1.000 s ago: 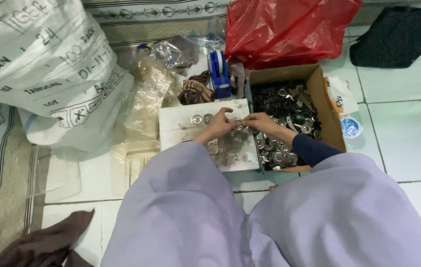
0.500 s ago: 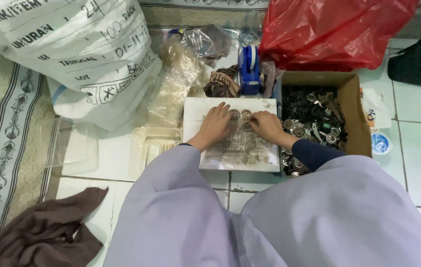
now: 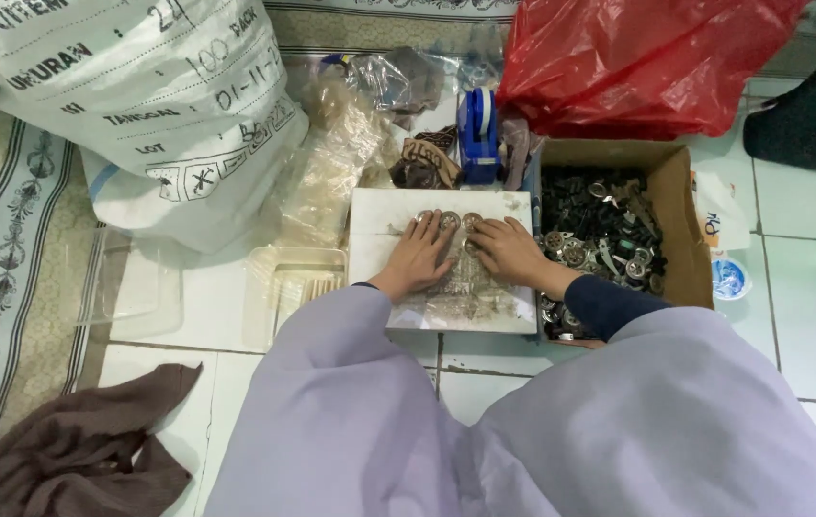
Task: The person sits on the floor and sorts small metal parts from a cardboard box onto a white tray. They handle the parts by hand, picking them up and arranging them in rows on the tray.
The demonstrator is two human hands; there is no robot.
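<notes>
Left hand: I see the left hand [image 3: 418, 257] flat on the white board [image 3: 370, 230], fingers spread and open, fingertips touching small round metal discs [image 3: 448, 220] near the board's far edge
Right hand: the right hand [image 3: 509, 251] lies palm down beside it, fingers loosely curled over the discs; I cannot tell whether it pinches one
Discs: a short row at the far edge of the board, between both hands
Cardboard box [image 3: 681, 239]: touching the board's right edge, full of mixed metal parts
Risk, slip: I judge a push could send discs off the far edge toward the blue tape dispenser [image 3: 478, 134]
Risk, mixing: a sleeve sweep could knock discs into the box
Risk, board: it sits on floor tiles and may shift under pressure
</notes>
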